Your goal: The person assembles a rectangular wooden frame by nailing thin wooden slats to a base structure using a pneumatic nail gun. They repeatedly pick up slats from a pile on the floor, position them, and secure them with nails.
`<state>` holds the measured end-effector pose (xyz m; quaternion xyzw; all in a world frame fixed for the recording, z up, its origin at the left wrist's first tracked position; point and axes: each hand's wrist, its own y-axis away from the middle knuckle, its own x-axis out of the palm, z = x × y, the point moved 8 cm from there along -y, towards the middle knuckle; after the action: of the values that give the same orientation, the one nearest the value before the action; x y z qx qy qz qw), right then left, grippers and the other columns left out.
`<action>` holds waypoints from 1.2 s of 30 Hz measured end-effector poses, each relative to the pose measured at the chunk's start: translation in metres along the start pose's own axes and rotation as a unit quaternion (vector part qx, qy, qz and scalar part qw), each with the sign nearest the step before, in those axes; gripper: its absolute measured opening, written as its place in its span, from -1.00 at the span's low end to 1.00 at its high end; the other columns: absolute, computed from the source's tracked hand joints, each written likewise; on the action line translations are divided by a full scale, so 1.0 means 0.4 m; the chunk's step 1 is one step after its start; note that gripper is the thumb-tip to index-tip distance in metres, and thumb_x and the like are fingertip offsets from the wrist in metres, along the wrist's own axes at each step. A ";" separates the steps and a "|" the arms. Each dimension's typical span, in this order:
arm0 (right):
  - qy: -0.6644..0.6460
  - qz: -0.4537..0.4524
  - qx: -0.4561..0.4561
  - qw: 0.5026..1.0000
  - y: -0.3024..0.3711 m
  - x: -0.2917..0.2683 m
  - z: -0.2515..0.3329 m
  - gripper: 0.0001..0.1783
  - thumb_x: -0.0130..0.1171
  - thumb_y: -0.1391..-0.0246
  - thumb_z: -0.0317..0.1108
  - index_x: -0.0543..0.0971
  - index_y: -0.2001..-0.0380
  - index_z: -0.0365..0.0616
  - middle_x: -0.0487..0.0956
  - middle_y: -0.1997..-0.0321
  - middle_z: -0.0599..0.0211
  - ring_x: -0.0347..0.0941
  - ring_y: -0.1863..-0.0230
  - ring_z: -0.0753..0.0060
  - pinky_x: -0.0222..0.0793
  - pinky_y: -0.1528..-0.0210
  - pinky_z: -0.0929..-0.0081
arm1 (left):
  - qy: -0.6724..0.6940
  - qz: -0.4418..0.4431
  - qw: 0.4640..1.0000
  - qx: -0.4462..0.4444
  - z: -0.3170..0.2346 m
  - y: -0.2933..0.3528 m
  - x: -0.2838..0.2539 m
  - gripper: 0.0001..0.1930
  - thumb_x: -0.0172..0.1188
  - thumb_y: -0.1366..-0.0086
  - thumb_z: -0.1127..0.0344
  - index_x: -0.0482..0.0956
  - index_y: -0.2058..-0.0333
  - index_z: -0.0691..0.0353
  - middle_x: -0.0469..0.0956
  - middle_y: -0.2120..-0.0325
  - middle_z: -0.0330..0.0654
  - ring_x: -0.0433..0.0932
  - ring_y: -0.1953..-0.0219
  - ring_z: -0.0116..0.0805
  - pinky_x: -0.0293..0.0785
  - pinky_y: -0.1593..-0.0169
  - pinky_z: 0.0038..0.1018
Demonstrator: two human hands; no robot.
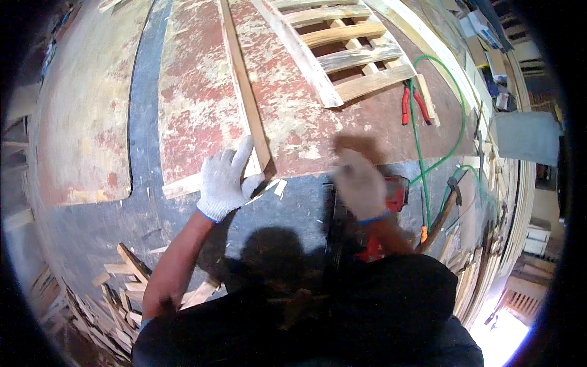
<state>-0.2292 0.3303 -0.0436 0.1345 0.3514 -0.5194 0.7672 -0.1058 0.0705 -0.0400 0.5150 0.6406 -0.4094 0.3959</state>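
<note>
you look to be at a positioning step: your left hand [226, 180] is set at the near end of a long wooden strip [244, 92], which lies on the worn red board [195, 92] and runs away from you. the thumb and forefinger of that hand stand apart, the forefinger pointing along the strip and the thumb by its end, so it seems you are steadying the wood more than clamping it. your right hand [361, 183] is over the black and red tool [398, 193], near the green hose [431, 165]; it is blurred and in shadow, so i cannot tell whether its fingers are closed on a handle or only resting there. the next move calls for a steady strip and left fingertips well clear of the tool's working end. the slatted wooden frame [351, 33] lies beyond, with red-handled pliers [405, 109] just beside it.
</note>
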 end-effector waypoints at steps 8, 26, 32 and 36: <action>0.096 0.021 0.353 0.930 0.330 -0.240 -0.278 -0.67 0.22 -0.20 -0.18 0.61 0.11 -0.20 0.68 0.18 0.21 0.60 0.13 0.22 0.49 0.04 0.25 | -0.002 -0.014 1.000 0.002 0.016 0.013 0.008 -0.14 0.14 -0.28 -0.25 0.27 -0.38 0.23 0.45 0.44 -0.04 0.44 0.40 0.00 0.30 0.24 -0.16; -0.598 0.326 0.454 0.574 0.183 0.008 -0.064 -0.74 0.10 -0.15 -0.09 0.44 0.26 -0.03 0.30 0.64 0.43 0.25 0.67 0.40 0.22 0.58 0.31 | 0.008 0.006 1.000 -0.004 0.013 0.006 0.025 -0.13 0.21 -0.26 -0.18 0.23 -0.40 0.21 0.49 0.37 0.01 0.48 0.33 0.05 0.36 0.20 -0.13; -0.610 0.342 0.417 0.581 0.126 0.027 -0.019 -0.51 0.09 -0.15 -0.10 0.40 -0.11 -0.05 0.29 0.62 0.49 0.22 0.67 0.45 0.24 0.58 0.34 | -0.010 0.024 0.999 -0.019 0.011 0.003 0.022 -0.09 0.27 -0.19 -0.18 0.23 -0.39 0.20 0.52 0.35 0.02 0.52 0.32 0.02 0.39 0.17 -0.13; -0.608 0.343 0.433 0.571 0.124 0.046 -0.015 -0.55 0.09 -0.16 -0.10 0.41 -0.07 -0.06 0.29 0.62 0.49 0.22 0.67 0.46 0.25 0.57 0.33 | -0.004 0.016 1.000 -0.008 0.013 0.004 0.023 -0.10 0.26 -0.20 -0.16 0.23 -0.40 0.21 0.52 0.34 0.02 0.51 0.32 0.03 0.39 0.17 -0.13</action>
<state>-0.1835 0.3419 -0.0681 0.2137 -0.5365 -0.2675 0.7713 -0.1053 0.0689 -0.0507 0.5205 0.6339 -0.4001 0.4088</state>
